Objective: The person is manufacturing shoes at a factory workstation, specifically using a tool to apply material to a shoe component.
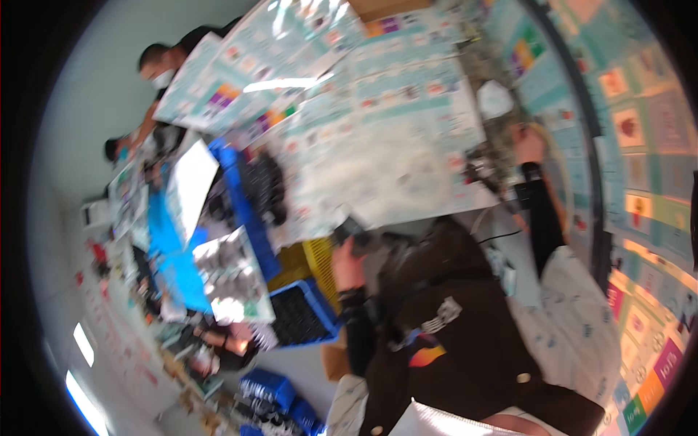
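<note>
My left hand (349, 263) is at the near edge of the table, closed round a small dark block-shaped piece (352, 228). Blur hides what kind of piece it is. Over at the table's right side, my right hand (531, 145) reaches in beside a heap of small mixed parts (481, 166). Its fingers are smeared, so their pose and anything in them cannot be made out. A white rounded thing (495, 99) lies just beyond that hand. Between my hands spreads the table, covered with printed sheets (378, 163) under a shiny clear layer.
Left of the table stand a blue bin (240, 196) near dark rounded parts (263, 185), a yellow basket (320, 265) and a blue crate (336, 327) of small black pieces. A dark rail (590, 131) and poster-covered wall border the right. Masked co-workers (163, 69) are at the far left.
</note>
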`<state>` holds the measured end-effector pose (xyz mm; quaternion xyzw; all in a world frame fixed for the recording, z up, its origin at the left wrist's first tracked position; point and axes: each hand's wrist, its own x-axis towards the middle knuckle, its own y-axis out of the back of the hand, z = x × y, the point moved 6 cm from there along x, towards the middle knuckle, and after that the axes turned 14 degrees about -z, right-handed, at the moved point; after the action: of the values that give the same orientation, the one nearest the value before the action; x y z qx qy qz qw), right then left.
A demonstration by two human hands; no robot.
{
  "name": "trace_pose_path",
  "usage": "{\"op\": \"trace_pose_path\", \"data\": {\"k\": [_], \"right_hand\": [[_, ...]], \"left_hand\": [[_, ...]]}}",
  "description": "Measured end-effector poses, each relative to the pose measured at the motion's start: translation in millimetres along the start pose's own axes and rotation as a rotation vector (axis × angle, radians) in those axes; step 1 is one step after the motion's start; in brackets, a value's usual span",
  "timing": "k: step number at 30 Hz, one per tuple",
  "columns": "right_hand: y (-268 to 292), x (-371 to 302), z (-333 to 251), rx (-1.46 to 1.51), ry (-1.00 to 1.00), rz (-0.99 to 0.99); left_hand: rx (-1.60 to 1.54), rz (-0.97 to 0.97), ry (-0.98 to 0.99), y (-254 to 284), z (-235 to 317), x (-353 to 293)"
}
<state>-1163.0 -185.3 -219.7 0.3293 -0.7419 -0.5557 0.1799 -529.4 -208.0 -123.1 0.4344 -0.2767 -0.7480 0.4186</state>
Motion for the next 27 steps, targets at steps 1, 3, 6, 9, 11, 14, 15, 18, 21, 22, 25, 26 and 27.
{"op": "trace_pose_path", "data": {"k": [1, 3, 6, 9, 11, 14, 15, 18, 21, 22, 25, 26, 27], "right_hand": [[4, 4, 2, 0.022, 0.096, -0.014], [26, -21, -36, -0.017, 0.0, -0.132], [-13, -75, -57, 0.178, 0.242, -0.467], [-83, -129, -103, 0.015, 0.724, -0.26], [-112, -134, -99, -0.269, 0.425, -0.469], [-106, -143, -112, -0.22, 0.427, -0.257], [-126, -131, -89, -0.234, 0.429, -0.192], [-120, -110, -58, -0.005, 0.31, -0.462], [-64, -123, -90, -0.092, 0.509, -0.265], [-50, -127, -97, -0.011, 0.477, -0.263], [-16, -130, -125, 0.262, 0.475, -0.326], [-1, -131, -145, 0.262, 0.468, -0.323], [15, -136, -178, 0.493, 0.377, -0.587]], "left_hand": [[0.044, 0.05, -0.088, -11, -12, 6], [-0.789, 0.048, 0.147, -33, -30, 23], [-0.596, -0.056, 0.219, -35, -25, 59], [-0.085, 0.118, -0.043, -72, -67, 98], [-0.236, -0.099, 0.122, -77, -37, 125], [-0.233, 0.047, 0.096, -75, -26, 151], [-0.273, 0.063, 0.045, -74, -6, 166], [-0.218, 0.137, 0.005, -75, 18, 212], [-0.206, 0.171, -0.014, -75, 14, 228], [-0.202, 0.155, 0.006, -73, 15, 226], [-0.193, 0.056, -0.014, -73, 31, 240], [-0.184, 0.047, -0.023, -73, 31, 244], [-0.202, 0.041, -0.04, -74, 25, 246]]}}
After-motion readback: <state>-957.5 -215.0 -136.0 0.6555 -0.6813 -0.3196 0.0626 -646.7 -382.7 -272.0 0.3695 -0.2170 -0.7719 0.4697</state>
